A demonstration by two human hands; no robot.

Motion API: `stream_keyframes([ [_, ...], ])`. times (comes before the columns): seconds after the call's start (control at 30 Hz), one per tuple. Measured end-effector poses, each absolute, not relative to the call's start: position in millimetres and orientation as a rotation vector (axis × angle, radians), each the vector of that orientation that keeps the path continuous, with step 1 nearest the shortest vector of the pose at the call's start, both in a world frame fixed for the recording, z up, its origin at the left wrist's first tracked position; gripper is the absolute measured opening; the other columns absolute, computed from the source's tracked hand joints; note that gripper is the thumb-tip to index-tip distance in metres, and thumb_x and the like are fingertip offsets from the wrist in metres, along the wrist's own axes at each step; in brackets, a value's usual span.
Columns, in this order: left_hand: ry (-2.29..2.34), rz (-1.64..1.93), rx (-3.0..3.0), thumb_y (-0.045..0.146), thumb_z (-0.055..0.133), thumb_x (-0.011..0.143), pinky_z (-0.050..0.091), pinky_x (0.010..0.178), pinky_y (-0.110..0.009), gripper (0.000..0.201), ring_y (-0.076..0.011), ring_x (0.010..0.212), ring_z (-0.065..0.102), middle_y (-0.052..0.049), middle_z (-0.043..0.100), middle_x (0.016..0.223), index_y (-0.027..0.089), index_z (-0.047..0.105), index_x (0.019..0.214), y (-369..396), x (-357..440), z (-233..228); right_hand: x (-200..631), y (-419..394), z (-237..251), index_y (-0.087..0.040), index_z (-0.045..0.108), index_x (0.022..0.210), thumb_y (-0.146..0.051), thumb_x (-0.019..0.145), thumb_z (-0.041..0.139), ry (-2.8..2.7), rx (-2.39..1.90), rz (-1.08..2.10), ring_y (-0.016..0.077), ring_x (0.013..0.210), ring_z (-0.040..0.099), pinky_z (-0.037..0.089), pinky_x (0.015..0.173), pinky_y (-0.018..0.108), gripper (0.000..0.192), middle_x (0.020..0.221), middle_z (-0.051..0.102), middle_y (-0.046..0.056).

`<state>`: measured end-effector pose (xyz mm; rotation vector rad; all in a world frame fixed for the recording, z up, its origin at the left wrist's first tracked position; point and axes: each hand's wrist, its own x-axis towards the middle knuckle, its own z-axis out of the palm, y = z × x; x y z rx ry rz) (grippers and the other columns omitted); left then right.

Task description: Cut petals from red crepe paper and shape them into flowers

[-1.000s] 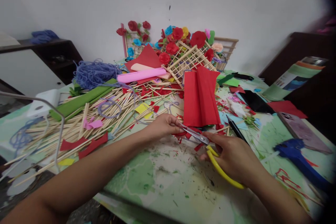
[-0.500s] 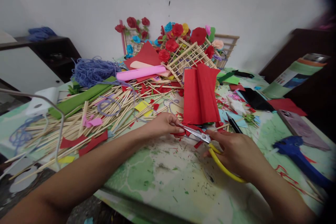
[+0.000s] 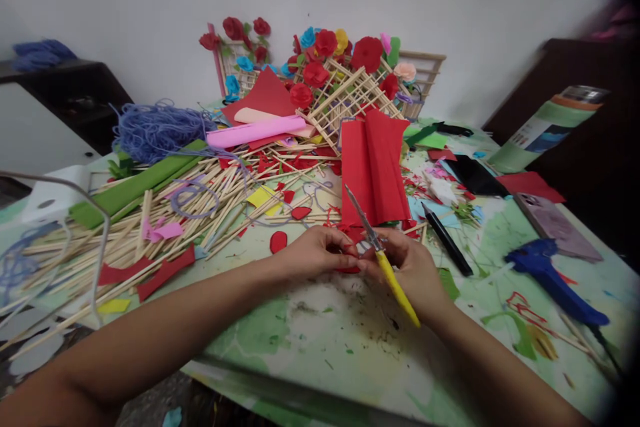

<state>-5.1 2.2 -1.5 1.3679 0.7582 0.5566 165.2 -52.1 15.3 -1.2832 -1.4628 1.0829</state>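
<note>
Swung off the left hand (image 3: 323, 248) since the earlier frame, yellow-handled scissors (image 3: 387, 270) now point toward eleven o'clock. From that hand, purple-blue yarn (image 3: 160, 132) lies at ten o'clock, a red paper cut-out (image 3: 279, 241) at nine. The left hand pinches a small red paper piece (image 3: 349, 271); folded red crepe paper (image 3: 373, 173) is at one. The right hand (image 3: 413, 273) curls around the scissors, fingertips close to that piece. At three lie a black pen (image 3: 447, 241) and, farther out, a blue glue gun (image 3: 555, 280).
</note>
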Motion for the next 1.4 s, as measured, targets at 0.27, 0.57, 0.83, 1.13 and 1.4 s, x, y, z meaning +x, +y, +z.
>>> stream_keyframes([
  [0.27,0.756,0.533,1.310,0.025,0.077,0.059,0.041,0.060,-0.022,0.020,-0.0098,0.060,0.055,0.000,0.062,0.065,0.013,0.065,0.069,0,-4,3,158,-54,19,-0.018,0.058,0.086,-0.020,0.059,0.061,-1.364,-1.279,1.097,0.0085,0.046,0.049,0.038,0.042,0.019,0.028,0.057,0.059,-0.003],
  [0.57,0.785,0.620,1.178,0.033,0.077,0.063,0.035,0.049,-0.018,0.025,-0.0064,0.051,0.050,0.002,0.061,0.060,0.013,0.065,0.074,-8,-1,2,155,-56,13,-0.018,0.055,0.100,-0.031,0.060,0.069,-1.166,-1.341,0.949,0.0112,0.049,0.054,0.042,0.043,0.022,0.044,0.063,0.062,-0.002],
  [0.83,0.816,0.694,1.096,0.036,0.077,0.064,0.035,0.045,-0.019,0.029,-0.0068,0.050,0.052,0.001,0.063,0.065,0.014,0.067,0.079,-13,1,0,148,-58,11,-0.019,0.055,0.101,-0.031,0.060,0.070,-1.101,-1.324,0.945,0.0128,0.054,0.056,0.046,0.048,0.025,0.045,0.065,0.062,-0.001],
  [1.13,0.817,0.782,1.046,0.032,0.078,0.062,0.037,0.049,-0.019,0.024,-0.0066,0.050,0.051,0.000,0.061,0.059,0.012,0.067,0.069,-4,-3,0,180,-53,9,-0.019,0.061,0.104,-0.040,0.063,0.073,-1.588,-1.519,0.694,0.0141,0.056,0.052,0.039,0.051,0.025,0.047,0.068,0.060,0.000],
  [1.4,0.793,0.791,0.978,0.026,0.079,0.056,0.040,0.054,-0.022,0.023,-0.0087,0.051,0.054,-0.003,0.065,0.060,0.009,0.069,0.068,4,-8,8,204,-50,29,-0.024,0.061,0.116,-0.046,0.072,0.063,-2.172,-1.729,0.491,0.0198,0.067,0.058,0.037,0.058,0.027,0.050,0.082,0.067,0.004],
])
